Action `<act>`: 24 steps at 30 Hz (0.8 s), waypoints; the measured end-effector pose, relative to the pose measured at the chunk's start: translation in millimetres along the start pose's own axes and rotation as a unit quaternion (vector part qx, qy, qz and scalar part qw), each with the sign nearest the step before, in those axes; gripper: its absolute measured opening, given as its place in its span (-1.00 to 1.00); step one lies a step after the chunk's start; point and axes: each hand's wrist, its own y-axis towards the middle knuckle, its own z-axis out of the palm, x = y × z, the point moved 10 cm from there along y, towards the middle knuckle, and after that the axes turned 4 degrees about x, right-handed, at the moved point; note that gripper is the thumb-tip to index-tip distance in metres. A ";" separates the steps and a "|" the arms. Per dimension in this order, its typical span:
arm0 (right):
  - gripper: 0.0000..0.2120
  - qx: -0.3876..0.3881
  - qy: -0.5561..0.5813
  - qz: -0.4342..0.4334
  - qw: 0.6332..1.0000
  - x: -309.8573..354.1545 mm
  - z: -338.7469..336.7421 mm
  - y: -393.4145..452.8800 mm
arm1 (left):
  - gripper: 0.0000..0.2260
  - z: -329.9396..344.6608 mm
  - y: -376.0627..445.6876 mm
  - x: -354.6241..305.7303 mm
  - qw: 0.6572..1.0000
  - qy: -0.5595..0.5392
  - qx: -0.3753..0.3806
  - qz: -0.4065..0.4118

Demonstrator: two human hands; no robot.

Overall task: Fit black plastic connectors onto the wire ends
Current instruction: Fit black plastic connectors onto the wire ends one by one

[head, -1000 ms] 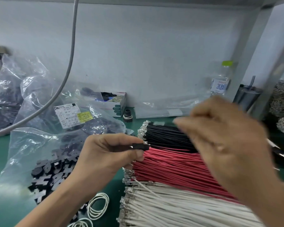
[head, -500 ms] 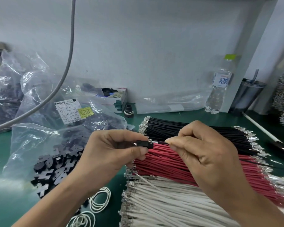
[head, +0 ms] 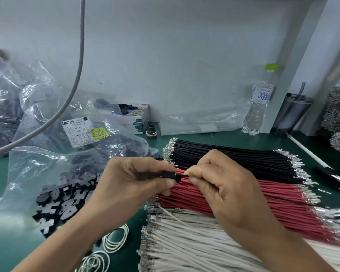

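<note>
My left hand (head: 130,183) pinches a small black plastic connector (head: 168,174) between thumb and forefinger, above the wire bundles. My right hand (head: 224,189) pinches a black wire (head: 183,175) whose end meets the connector's right side. Below lie three bundles with metal terminals at their ends: black wires (head: 234,156) at the back, red wires (head: 273,205) in the middle, white wires (head: 185,244) in front. A pile of loose black connectors (head: 59,205) spills from a clear bag at the left.
Clear plastic bags (head: 37,118) with a label (head: 79,132) crowd the left of the green mat (head: 0,238). White rubber bands (head: 114,240) lie near my left forearm. A water bottle (head: 259,107), a tumbler (head: 290,114) and a small box (head: 137,118) stand at the back wall. A grey cable (head: 75,79) hangs down.
My right hand came down from in front of the camera, brought a black wire to the connector, and now holds its end against the connector. My left hand stayed about in place.
</note>
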 end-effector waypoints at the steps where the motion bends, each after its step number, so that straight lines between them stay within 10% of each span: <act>1: -0.83 -0.002 -0.005 -0.001 1.000 0.0 -1.1 0.0 | -0.80 -0.8 0.1 -0.7 1.000 0.002 -0.007 0.003; 19: -0.87 -0.035 -0.053 -0.037 0.997 5.7 3.2 2.2 | -0.79 -1.8 1.2 -2.8 0.995 0.089 -0.017 0.038; 24: -0.91 -0.149 -0.160 -0.056 0.974 14.7 -21.2 0.3 | -0.81 -14.8 2.6 -9.5 0.992 0.067 -0.089 0.057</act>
